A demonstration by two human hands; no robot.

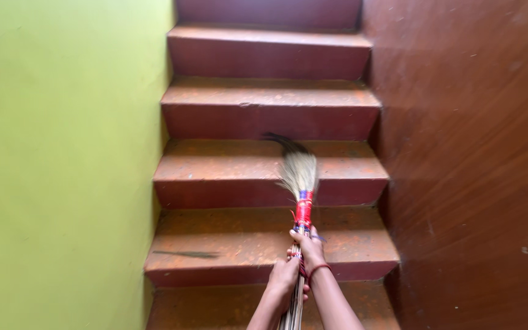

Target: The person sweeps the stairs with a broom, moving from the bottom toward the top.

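broom [299,201] tip motion-blurred, handle end and forearms cut off below

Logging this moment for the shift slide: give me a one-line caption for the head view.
Both hands, left hand and right hand, grip a grass broom over red stair steps beside a green wall.

Both hands on the straw broom with red-bound handle [301,183]: right hand [310,247] higher, left hand [284,276] below, bristles blurred over the dusty red-brown staircase [215,168], between green and brown walls.
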